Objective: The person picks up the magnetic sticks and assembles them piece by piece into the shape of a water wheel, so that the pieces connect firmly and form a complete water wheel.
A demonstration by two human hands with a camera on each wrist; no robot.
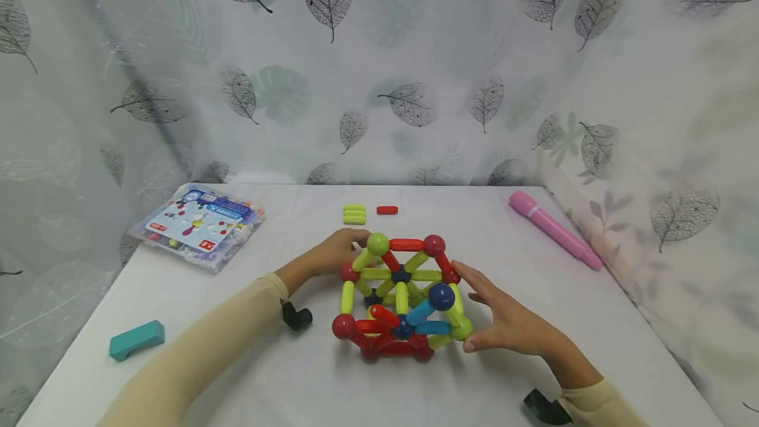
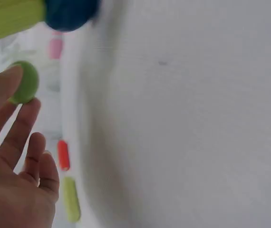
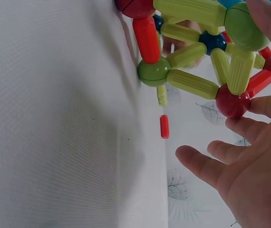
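Note:
A model of magnetic sticks and balls, in red, yellow-green and blue, stands on the white table between both hands. At its far left side is my left hand, partly behind the model in the head view. In the left wrist view its thumb and a fingertip pinch a green ball; whether that ball joins the model cannot be told. My right hand holds the model's right side. Its fingertips touch a red ball and its thumb lies at a green ball, the other fingers spread.
Behind the model lie several yellow-green sticks and a red stick. A clear plastic box with a printed label sits at the back left. To the left is a teal block, and a pink marker lies at the right edge.

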